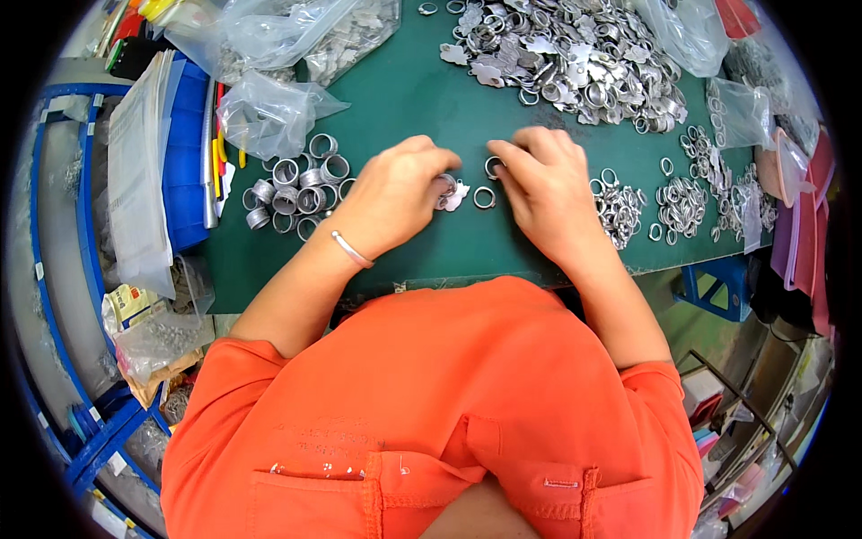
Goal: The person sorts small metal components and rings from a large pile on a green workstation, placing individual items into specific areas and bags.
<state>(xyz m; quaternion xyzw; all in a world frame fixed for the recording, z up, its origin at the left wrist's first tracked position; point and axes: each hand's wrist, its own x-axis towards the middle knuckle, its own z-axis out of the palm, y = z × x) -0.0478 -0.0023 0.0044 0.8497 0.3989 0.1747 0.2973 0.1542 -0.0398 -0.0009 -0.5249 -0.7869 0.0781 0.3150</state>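
My left hand [401, 191] is closed over a small silver metal piece [456, 195] with a flat, wavy-edged end that shows past the fingers; the rest of it is hidden. Between the thumb and fingertips of my right hand [545, 180] is a thin silver ring [491, 167]. A loose ring [484, 198] lies on the green tabletop [458, 244] in the gap between both hands. Left of my left wrist sits a pile of wide metal bands [296, 189], several of them stacked on others. Small rings [620, 214] lie heaped just right of my right wrist.
A large heap of ring pieces with flat ends [575, 58] covers the far right. Another small ring pile [681, 205] lies farther right. Clear plastic bags [274, 117] lie at the far left. A blue bin [189, 153] stands by the left edge, a blue stool [718, 287] below the right edge.
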